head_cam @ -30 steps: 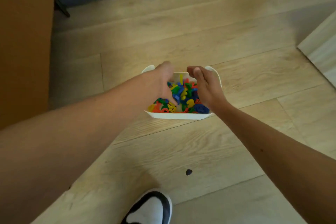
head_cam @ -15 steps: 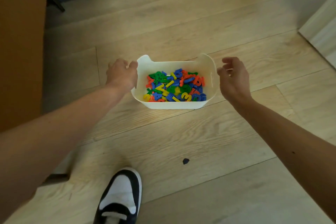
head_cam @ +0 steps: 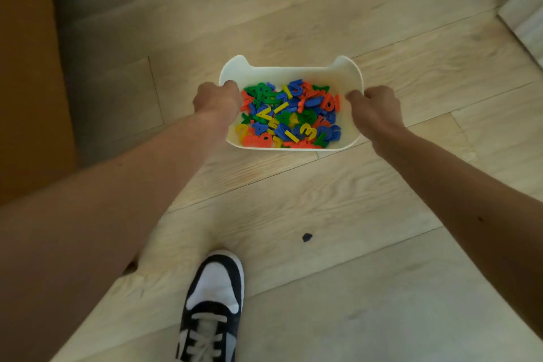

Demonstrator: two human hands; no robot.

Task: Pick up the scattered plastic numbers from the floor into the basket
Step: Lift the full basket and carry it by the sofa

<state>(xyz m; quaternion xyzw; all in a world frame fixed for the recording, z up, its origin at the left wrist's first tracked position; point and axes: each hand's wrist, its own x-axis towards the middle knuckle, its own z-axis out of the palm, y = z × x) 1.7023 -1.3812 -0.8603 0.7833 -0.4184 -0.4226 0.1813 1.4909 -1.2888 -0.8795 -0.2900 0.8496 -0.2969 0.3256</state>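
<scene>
A white basket [head_cam: 291,72] with two raised handle tabs sits on the wooden floor ahead of me. Inside it lies a heap of red, blue, green and yellow plastic numbers [head_cam: 289,116]. My left hand [head_cam: 216,100] grips the basket's left rim, fingers curled over the edge. My right hand [head_cam: 374,109] grips the right rim the same way. No loose numbers show on the floor around the basket.
A brown cabinet side [head_cam: 29,67] stands along the left. A pale board edge [head_cam: 526,17] is at the far right. My black-and-white shoe [head_cam: 213,306] is planted near the bottom, with a small dark speck [head_cam: 307,237] on the floor beside it.
Both hands came out of the basket, spread to its two sides and closed on the left and right rims. My foot stepped forward.
</scene>
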